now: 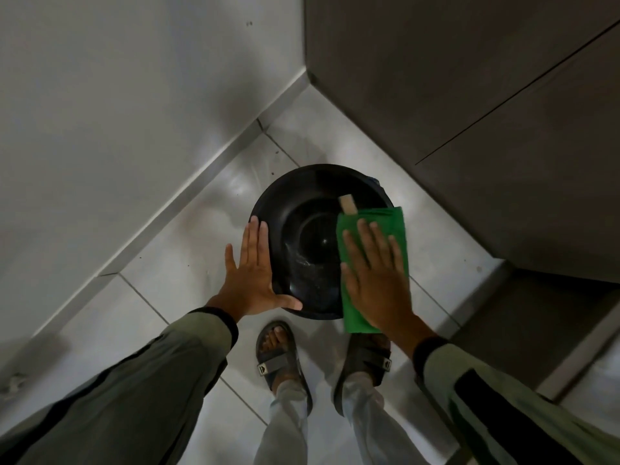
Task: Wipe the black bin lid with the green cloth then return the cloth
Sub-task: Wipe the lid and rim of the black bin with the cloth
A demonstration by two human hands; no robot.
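Black bin lid (302, 229), round and dished, sits on the bin in the floor (188, 250) corner between wall (100, 112) and cabinet (469, 112). Green cloth (389, 223) lies over its right side, pressed flat under the right hand (375, 276), fingers (364, 236) spread. Left hand (255, 273) rests open-palmed against the lid's left rim, fingers together.

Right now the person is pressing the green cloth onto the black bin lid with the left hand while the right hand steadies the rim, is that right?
Not quite: the hands are swapped. In the head view the right hand lies flat on the green cloth, pressing it onto the black bin lid, while the left hand steadies the rim.
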